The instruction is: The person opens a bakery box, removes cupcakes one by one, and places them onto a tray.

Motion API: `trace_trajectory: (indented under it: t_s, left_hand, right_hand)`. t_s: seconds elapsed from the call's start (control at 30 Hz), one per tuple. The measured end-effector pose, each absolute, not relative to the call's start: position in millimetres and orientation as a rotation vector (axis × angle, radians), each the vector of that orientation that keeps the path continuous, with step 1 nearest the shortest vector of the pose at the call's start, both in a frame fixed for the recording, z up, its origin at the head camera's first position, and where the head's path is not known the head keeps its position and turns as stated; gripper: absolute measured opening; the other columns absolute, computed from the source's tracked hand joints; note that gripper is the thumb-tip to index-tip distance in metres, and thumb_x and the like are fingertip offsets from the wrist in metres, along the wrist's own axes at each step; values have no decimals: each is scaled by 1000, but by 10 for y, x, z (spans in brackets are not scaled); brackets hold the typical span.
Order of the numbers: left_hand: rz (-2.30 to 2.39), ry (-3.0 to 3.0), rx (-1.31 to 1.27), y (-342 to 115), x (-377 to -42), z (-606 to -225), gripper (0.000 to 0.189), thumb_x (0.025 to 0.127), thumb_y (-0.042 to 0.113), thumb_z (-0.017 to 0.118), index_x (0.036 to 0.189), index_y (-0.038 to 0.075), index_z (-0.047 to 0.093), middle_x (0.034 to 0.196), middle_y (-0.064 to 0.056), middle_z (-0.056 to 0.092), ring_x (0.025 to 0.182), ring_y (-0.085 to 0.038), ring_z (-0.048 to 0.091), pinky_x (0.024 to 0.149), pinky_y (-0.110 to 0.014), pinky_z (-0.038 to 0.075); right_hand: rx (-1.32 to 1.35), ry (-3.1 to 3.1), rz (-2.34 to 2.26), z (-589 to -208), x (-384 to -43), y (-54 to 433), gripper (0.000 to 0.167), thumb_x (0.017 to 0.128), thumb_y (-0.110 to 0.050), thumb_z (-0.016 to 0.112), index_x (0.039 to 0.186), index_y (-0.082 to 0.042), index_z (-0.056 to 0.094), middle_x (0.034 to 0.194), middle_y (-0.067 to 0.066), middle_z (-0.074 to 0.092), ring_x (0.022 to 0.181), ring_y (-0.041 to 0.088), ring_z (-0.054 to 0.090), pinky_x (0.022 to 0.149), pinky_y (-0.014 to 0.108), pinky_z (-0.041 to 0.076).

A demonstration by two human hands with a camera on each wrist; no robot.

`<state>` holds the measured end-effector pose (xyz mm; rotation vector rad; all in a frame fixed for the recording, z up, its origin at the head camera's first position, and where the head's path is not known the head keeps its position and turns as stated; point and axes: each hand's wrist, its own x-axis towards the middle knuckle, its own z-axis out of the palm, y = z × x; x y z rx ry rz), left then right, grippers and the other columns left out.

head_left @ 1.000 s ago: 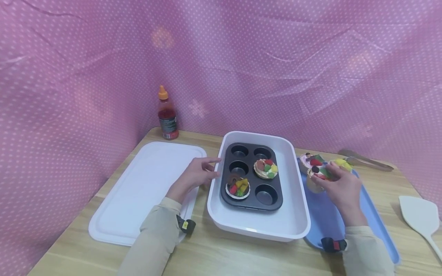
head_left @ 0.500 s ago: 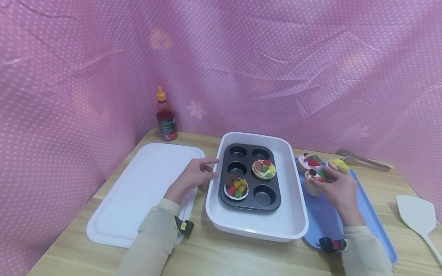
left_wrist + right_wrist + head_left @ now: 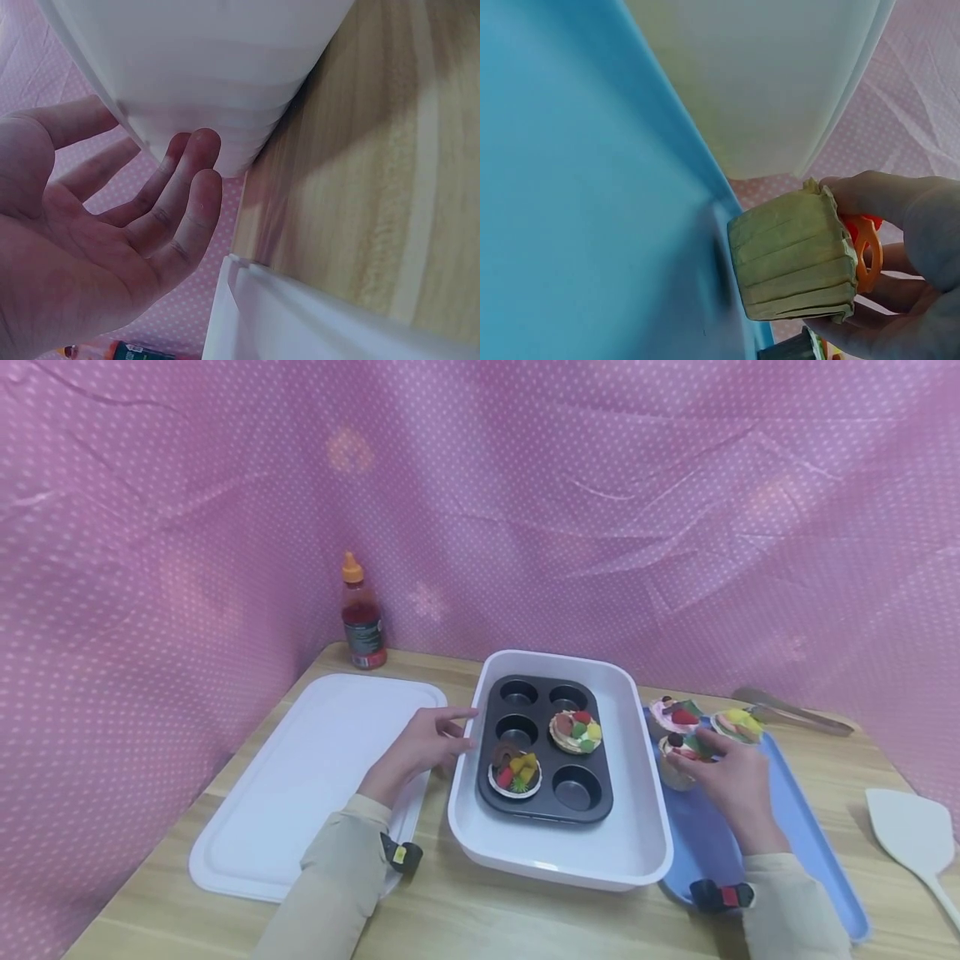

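Note:
My right hand (image 3: 731,785) pinches a cupcake (image 3: 677,768) topped with fruit pieces, at the left part of the blue tray (image 3: 708,852). Its pale pleated wrapper (image 3: 795,259) fills the right wrist view, base close to the tray; I cannot tell whether they touch. My left hand (image 3: 420,747) touches the left rim of a white bin (image 3: 645,827), fingers loosely bent along its outer wall in the left wrist view. Inside the bin lies a dark muffin pan (image 3: 546,810) with a chocolate-and-fruit tart (image 3: 516,774) and a cream-and-fruit one (image 3: 576,732).
Two more cupcakes, one pink (image 3: 672,717) and one yellow-topped (image 3: 737,725), stand on the tray's far end. Tongs (image 3: 795,712) lie behind, a white spatula (image 3: 911,827) at right. A white board (image 3: 315,785) and sauce bottle (image 3: 362,622) are at left.
My right hand has shifted slightly left and down with the cupcake, nearer the bin's right side. The left hand keeps its place at the rim.

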<state>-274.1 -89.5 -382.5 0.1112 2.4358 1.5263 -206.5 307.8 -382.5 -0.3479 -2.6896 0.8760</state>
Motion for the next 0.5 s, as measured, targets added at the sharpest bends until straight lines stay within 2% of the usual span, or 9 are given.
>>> trace_trajectory:
  t_s: [0.2, 0.37, 0.5]
  left_hand:
    - [1519, 2449, 118, -894, -2731, -3815, 52, 90, 15, 76, 138, 26, 63, 117, -14, 67, 83, -22, 68, 70, -33, 60]
    - [1523, 2454, 126, -895, -2729, -3817, 51, 89, 15, 76, 138, 26, 63, 117, -15, 67, 83, -22, 69, 70, -33, 60]
    - [1518, 2455, 123, -889, -2727, -3817, 52, 89, 15, 76, 138, 26, 63, 117, -14, 68, 82, -22, 68, 71, -34, 60]
  right_hand:
    - [-364, -2685, 876, -3848, -2075, 3058, 67, 83, -25, 84, 136, 6, 58, 132, 31, 59, 98, 37, 56, 50, 23, 37]
    - [-364, -2707, 892, -3850, -2074, 3075, 69, 84, -30, 83, 136, 7, 57, 130, 34, 60, 95, 39, 60, 51, 21, 44]
    - [-361, -2729, 895, -3859, -2063, 3085, 70, 84, -31, 83, 136, 7, 57, 130, 35, 60, 100, 41, 60, 54, 20, 48]
